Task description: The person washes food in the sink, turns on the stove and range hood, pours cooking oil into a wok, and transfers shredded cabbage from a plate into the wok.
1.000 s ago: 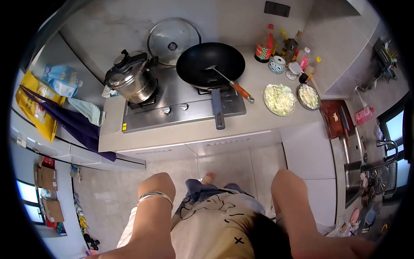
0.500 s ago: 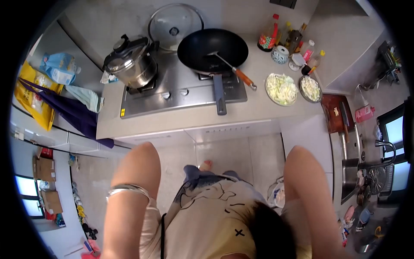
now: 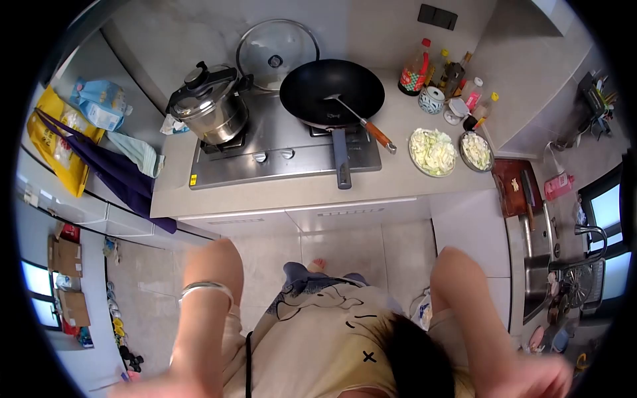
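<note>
Both my arms are bent, with the elbows toward the counter and the hands drawn back to the bottom edge. My left hand (image 3: 159, 387) is blurred and cut off by the frame, so its fingers do not show. My right hand (image 3: 536, 378) is at the lower right, partly cut off and smeared, its finger pose unclear. Neither hand visibly touches anything on the counter. Ahead, a black wok (image 3: 308, 86) sits on the stove, its handle toward me. A spatula (image 3: 378, 134) with a wooden handle rests in it. Right of it is a plate of chopped cabbage (image 3: 432, 151).
A pressure cooker (image 3: 215, 116) stands on the left burner, with a glass lid (image 3: 292, 41) leaning behind. A bowl of chopped pale food (image 3: 476, 150) and sauce bottles (image 3: 413, 69) are at right. A knife (image 3: 527, 188) lies on a cutting board (image 3: 507, 171) near the sink (image 3: 536, 285).
My hands have come into view at the bottom edge, and my forearms have shifted. The view has tilted slightly, so the counter sits lower. The wok, spatula and plate have stayed in place.
</note>
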Tool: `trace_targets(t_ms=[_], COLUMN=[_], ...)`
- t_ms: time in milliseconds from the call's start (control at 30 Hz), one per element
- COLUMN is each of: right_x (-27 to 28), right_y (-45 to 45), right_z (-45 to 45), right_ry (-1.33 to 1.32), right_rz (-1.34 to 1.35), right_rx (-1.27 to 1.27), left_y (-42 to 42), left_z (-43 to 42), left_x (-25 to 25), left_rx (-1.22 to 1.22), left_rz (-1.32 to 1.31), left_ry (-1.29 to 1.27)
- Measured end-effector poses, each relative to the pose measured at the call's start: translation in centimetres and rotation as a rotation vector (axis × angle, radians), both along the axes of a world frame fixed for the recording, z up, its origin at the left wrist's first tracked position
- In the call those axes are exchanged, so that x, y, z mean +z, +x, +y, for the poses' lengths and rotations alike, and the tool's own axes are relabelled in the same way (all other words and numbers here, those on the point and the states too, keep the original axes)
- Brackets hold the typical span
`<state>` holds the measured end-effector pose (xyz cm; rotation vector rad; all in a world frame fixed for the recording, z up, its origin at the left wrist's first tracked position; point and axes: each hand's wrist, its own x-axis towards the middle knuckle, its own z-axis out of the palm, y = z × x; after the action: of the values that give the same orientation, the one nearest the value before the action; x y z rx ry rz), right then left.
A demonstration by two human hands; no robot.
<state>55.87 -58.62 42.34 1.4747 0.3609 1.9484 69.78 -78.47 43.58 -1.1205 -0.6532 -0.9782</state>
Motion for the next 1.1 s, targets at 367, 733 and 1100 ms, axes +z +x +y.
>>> trace_targets(t_ms=[367, 733, 1100], right_x=[1.0, 0.3, -6.5], right_y=[-0.3, 0.2, -1.6], right_z=[-3.1, -3.5, -3.0], right_ry=[0.479, 0.414, 0.161], right_rz=[-0.194, -0.097, -0.169], right_rx=[-0.114, -0.145, -0.241], left_y=[-4.9, -6.6, -2.0], left_z=[-0.1, 1.7, -2.4], left_x=[0.2, 0.9, -7.9], left_rx=[0.253, 0.124, 0.769], left_rz=[-0.397, -0.186, -0.620], left_ry=[-0.006, -0.106, -0.099])
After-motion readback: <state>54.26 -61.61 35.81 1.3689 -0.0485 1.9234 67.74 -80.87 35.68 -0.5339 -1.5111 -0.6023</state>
